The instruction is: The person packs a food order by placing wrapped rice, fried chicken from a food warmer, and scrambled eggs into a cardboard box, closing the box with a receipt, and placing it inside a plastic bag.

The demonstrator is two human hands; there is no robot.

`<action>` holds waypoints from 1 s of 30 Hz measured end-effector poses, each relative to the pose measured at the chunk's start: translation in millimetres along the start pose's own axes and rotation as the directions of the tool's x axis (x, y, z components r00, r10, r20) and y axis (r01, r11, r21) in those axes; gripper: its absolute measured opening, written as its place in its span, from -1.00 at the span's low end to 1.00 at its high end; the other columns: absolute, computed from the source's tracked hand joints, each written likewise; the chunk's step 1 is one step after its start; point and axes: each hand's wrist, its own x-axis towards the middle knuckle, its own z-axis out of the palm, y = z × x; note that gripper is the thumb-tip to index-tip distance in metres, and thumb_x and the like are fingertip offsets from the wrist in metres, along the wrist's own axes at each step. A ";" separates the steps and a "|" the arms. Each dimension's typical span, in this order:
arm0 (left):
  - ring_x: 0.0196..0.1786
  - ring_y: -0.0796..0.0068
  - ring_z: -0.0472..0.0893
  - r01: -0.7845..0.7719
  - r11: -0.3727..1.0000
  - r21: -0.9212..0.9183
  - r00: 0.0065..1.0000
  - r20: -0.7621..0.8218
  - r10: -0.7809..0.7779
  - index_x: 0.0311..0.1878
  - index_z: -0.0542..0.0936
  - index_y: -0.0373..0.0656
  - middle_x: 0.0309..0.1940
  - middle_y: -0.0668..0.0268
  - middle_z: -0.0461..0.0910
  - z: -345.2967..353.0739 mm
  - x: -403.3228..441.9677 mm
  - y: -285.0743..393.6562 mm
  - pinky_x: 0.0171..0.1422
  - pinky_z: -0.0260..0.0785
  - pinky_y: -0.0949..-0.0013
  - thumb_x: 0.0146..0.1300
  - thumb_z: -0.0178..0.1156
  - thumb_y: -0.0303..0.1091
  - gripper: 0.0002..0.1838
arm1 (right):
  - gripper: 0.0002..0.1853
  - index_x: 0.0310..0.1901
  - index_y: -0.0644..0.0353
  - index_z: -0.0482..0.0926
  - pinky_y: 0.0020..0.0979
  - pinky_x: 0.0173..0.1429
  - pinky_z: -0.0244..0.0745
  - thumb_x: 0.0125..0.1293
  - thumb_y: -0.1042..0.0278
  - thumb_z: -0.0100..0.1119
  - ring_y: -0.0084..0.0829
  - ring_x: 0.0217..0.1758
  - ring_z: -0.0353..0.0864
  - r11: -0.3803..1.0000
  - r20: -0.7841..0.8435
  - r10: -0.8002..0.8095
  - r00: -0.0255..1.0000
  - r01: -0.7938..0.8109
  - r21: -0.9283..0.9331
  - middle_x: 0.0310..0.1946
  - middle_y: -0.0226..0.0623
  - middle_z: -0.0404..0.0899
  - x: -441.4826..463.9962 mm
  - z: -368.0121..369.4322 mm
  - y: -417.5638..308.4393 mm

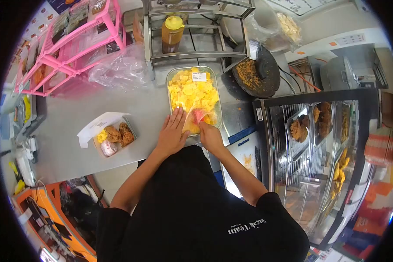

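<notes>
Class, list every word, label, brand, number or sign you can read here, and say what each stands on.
"Team": black shirt; the word before it and the small line below are unclear.
Perhaps "RICE": wrapped packet, blurred.
Too small to read: white label on the tub, and the print on the wall sheet.
No number is legible.

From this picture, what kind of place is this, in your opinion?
Probably the kitchen or counter of a fried chicken shop: a glass-fronted cabinet holds fried pieces on racks, an open takeaway box has chicken in it, and a large tub is filled with yellow food.
</notes>
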 end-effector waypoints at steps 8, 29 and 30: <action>0.77 0.18 0.03 0.025 0.989 0.149 1.000 0.002 -0.025 0.67 0.19 -0.25 0.71 0.09 0.13 17.9 -0.6 9.9 0.79 -0.18 -0.01 0.60 0.00 -0.06 -0.28 | -0.77 -0.15 0.22 0.63 -0.49 -0.44 0.17 0.65 0.28 0.09 -0.64 -0.56 0.30 0.598 0.543 0.035 0.839 -0.453 0.661 -0.53 -0.62 0.35 22.6 -15.2 40.0; 0.72 -0.10 0.10 0.135 0.987 0.087 0.991 -0.037 -0.132 0.67 0.14 -0.32 0.71 -0.03 0.06 24.0 -15.5 3.2 0.77 -0.10 -0.07 0.62 -0.02 -0.11 -0.28 | -0.81 -0.17 0.33 0.61 -0.18 -0.24 0.45 0.57 0.39 0.12 0.05 -0.37 0.59 0.927 0.196 -0.219 0.956 0.142 0.347 -0.42 0.07 0.56 24.8 -16.5 25.8; 0.72 -0.11 0.10 0.133 0.989 0.069 0.990 -0.046 -0.130 0.67 0.14 -0.31 0.71 -0.02 0.06 24.9 -14.3 2.2 0.77 -0.10 -0.08 0.62 -0.03 -0.10 -0.29 | -0.81 -0.18 0.32 0.61 -0.20 -0.25 0.43 0.58 0.39 0.12 -0.02 -0.40 0.59 0.911 0.225 -0.225 0.948 0.123 0.393 -0.45 0.03 0.54 27.2 -19.2 26.8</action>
